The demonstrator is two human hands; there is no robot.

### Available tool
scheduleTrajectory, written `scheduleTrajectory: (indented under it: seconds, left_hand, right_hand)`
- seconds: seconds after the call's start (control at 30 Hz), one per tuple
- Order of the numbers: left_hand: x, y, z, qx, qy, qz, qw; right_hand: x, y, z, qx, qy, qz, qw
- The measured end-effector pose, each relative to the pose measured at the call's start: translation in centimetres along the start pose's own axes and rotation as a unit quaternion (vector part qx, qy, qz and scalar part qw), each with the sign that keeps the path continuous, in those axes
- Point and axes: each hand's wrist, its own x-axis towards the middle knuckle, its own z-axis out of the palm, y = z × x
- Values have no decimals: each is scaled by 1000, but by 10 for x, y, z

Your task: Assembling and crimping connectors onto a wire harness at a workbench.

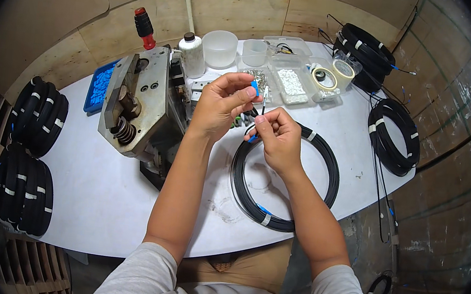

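Note:
My left hand (pixel 220 106) pinches a small blue plastic connector piece (pixel 255 87) between thumb and fingertips. Close beside it, my right hand (pixel 281 143) grips a thin black cable (pixel 263 109), whose pale, slim tip points upward. Another small blue piece (pixel 252 138) shows at the right hand's curled fingers. Whether the held blue piece touches the cable tip, I cannot tell. Below both hands, a coil of black cable (pixel 333 178) tied with white bands lies on the white table, with a blue connector (pixel 264 209) on its near side.
A metal press (pixel 152 91) stands left, before a blue tray (pixel 93 106) of blue parts. Behind my hands are a white bottle (pixel 193 56), a round tub (pixel 221 34), a box of white parts (pixel 309 100) and tape rolls (pixel 344 68). Cable coils (pixel 41 119) flank the table.

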Motion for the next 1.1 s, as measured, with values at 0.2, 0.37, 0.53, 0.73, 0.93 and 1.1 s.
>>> scheduleTrajectory:
  seconds: [0.2, 0.37, 0.53, 0.73, 0.93, 1.1]
  left_hand:
    - [0, 1, -2, 12, -1, 3, 1000]
    - [2, 5, -5, -4, -3, -20, 1000]
    - [1, 2, -7, 9, -16, -19, 1000]
    - [1, 2, -8, 17, -20, -26, 999]
    - [1, 1, -9, 14, -25, -24, 999]
    - [1, 1, -8, 17, -23, -23, 999]
  right_hand:
    - [2, 1, 2, -6, -9, 6, 1000]
    - [3, 8, 3, 5, 3, 0, 1000]
    - [4, 11, 3, -1, 16, -5, 1000]
    - [4, 10, 2, -25, 17, -2, 1000]
    - [4, 8, 4, -30, 24, -10, 999]
    - [4, 9, 2, -33, 23, -1, 999]
